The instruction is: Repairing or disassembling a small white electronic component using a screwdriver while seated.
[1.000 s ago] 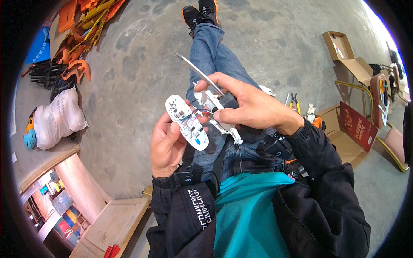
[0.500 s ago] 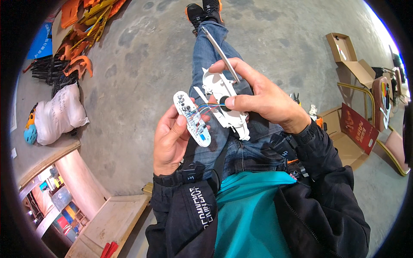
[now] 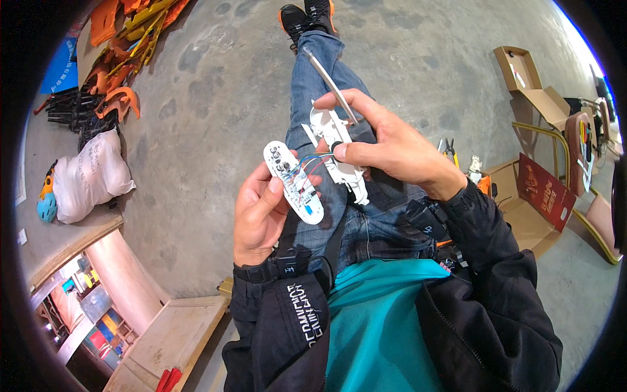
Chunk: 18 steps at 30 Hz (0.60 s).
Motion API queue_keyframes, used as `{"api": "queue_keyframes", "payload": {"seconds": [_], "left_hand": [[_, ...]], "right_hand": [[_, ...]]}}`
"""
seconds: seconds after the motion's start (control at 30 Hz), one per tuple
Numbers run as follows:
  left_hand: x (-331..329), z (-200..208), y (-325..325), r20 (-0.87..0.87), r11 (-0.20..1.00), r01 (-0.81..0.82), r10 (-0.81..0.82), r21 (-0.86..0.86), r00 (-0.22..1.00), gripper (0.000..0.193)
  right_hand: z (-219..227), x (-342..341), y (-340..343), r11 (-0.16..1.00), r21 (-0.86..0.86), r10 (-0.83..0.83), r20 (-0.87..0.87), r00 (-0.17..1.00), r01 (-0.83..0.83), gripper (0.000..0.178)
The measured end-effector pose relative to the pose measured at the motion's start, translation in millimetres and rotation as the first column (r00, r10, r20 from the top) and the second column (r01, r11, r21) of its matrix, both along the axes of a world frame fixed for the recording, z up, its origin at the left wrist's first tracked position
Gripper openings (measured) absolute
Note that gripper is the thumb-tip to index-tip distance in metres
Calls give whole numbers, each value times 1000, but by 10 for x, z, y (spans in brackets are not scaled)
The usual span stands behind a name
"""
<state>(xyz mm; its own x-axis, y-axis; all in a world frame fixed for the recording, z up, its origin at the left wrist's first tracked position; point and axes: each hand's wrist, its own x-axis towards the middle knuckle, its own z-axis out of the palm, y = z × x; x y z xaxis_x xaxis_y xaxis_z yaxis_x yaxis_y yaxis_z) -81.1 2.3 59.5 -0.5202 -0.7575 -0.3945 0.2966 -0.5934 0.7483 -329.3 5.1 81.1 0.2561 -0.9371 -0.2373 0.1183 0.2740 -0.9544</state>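
Observation:
My left hand (image 3: 261, 212) is closed on a long oval white circuit board (image 3: 305, 201), thumb on its edge, with small dark parts and a blue part on its face. Thin coloured wires (image 3: 313, 157) run from it to a white plastic housing (image 3: 349, 175), which my right hand (image 3: 398, 147) grips. My right thumb presses by a round black part (image 3: 336, 146) on the housing. The same hand also holds a slim metal screwdriver shaft (image 3: 330, 80) under the index finger, slanting away toward my shoes; its handle cannot be made out. Both pieces are above my lap.
Pliers (image 3: 449, 149) and an open cardboard box (image 3: 522, 209) with a red panel lie to my right, near a chair (image 3: 578, 157). Another open box (image 3: 522, 72) is farther off. At left are a white sack (image 3: 95, 173), orange plastic parts (image 3: 121, 101) and a wooden board (image 3: 170, 333).
The white housing has turned more edge-on and shifted slightly left and away from me with my right hand. The circuit board has barely moved.

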Motion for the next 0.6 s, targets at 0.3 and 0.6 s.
{"api": "queue_keyframes", "payload": {"seconds": [0.3,0.6], "left_hand": [[-30,11,19,-18,1000,-11,11,-3,1000,60],[8,-51,-7,-7,998,-66,66,-2,998,55]], "right_hand": [[9,52,-3,994,108,26,-32,999,-22,52],[-236,153,8,981,191,32,20,999,-35,56]]}}
